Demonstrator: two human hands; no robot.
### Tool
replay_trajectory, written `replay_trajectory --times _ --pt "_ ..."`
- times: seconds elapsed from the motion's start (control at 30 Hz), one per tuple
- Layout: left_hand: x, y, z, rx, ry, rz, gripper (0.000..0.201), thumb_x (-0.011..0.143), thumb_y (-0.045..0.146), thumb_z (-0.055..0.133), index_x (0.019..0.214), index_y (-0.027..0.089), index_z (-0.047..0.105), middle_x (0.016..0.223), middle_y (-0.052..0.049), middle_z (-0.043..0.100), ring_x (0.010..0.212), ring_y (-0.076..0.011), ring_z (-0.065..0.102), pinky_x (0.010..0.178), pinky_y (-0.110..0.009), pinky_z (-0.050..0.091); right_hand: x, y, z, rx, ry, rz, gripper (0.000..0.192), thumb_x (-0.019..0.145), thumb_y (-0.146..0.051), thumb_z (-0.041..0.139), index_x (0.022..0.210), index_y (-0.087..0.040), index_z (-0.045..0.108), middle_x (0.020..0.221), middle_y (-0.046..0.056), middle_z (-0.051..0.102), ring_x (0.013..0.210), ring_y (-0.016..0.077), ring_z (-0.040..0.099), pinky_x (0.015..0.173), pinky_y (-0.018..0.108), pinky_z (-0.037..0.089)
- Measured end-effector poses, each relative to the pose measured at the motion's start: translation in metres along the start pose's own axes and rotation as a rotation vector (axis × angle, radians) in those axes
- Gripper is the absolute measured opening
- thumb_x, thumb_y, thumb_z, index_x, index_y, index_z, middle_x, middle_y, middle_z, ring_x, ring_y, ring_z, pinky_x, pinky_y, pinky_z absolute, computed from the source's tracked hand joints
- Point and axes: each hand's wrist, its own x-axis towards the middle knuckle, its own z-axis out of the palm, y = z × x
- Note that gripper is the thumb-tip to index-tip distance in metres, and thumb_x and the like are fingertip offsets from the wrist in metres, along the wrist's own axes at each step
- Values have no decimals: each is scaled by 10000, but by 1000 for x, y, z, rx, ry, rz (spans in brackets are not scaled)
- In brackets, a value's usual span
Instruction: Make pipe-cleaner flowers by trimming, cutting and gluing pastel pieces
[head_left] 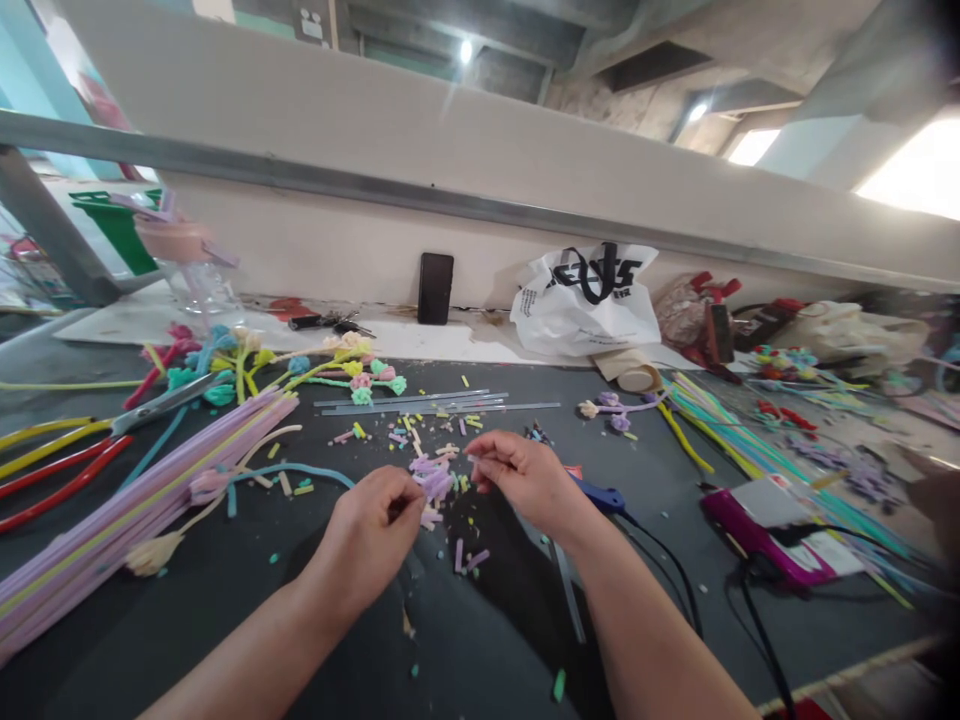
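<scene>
My left hand (379, 525) hovers over the middle of the dark table, thumb and fingers curled together; whatever is in the pinch, if anything, is hidden. Right beside its fingertips lies a small heap of lilac fuzzy stem pieces (433, 482); I cannot tell if the hand touches them. My right hand (525, 482) is across from it, fingers bent and tips close to the thumb. Anything between those tips is too small to name. Short cut pieces (459, 555) in lilac are scattered below the hands. A blue glue gun (600, 495) lies partly behind my right wrist.
At left are a bundle of long lilac stems (150, 510), pliers (112, 428) and fuzzy flowers (360, 380). Clear glue sticks (442, 403) lie beyond the hands. A phone (435, 288) leans on the back wall near a white bag (589, 305). A magenta device (772, 535) with cables sits right.
</scene>
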Motion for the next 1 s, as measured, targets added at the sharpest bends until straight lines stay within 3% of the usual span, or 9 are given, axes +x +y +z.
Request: replay_trajectory --times 0.1,0.2,0.3,0.37,0.5,0.6,0.7,1.0 --pt "0 -2 0 172 -33 229 172 759 134 452 618 192 531 623 11 504 610 -125 496 588 -231 372 0 1 6 129 -20 40 98 752 -128 504 788 -189 571 651 -29 614 591 107 622 614 233 494" --pt "0 -4 -1 194 -45 291 165 774 119 440 643 192 508 652 10 507 631 -122 495 603 -231 370 -1 1 9 159 1 96 41 733 -167 538 698 -188 543 577 -41 591 523 103 598 538 218 492" --pt "-1 -4 -1 217 -68 300 158 786 126 434 664 193 509 679 3 517 653 -125 503 609 -234 372 -2 -3 7 65 37 77 83 736 -204 564 662 -189 531 544 -48 564 490 96 563 494 201 464" --pt "-2 -3 -1 235 -98 300 170 798 133 424 663 193 508 692 -1 522 661 -125 507 608 -233 374 -4 -9 5 -88 52 -21 80 750 -192 563 671 -192 553 563 -43 568 522 100 557 526 206 444" --pt "-2 -3 -1 270 -151 309 193 817 139 409 661 192 510 714 -8 528 680 -125 516 623 -235 384 -8 -17 5 -389 54 -305 123 777 -112 538 705 -204 578 662 -26 615 672 120 568 749 272 398" --pt "-1 -5 -1 297 -161 317 201 835 156 395 681 192 519 731 -14 527 690 -128 516 635 -239 392 -12 -19 9 -508 27 -410 158 791 -76 501 718 -204 557 703 -26 623 683 116 561 920 361 276" --pt "-2 -7 0 302 -163 335 206 842 162 387 681 193 511 736 -16 525 698 -129 515 640 -240 397 -14 -19 12 -606 22 -439 152 800 -82 482 732 -202 544 704 -21 611 698 125 556 958 398 196" --pt "-3 -3 0 312 -194 339 196 843 144 384 703 192 512 765 -18 527 724 -131 514 655 -237 402 -16 -17 17 -782 23 -411 129 802 -122 475 720 -192 546 705 5 591 722 153 537 967 415 148"
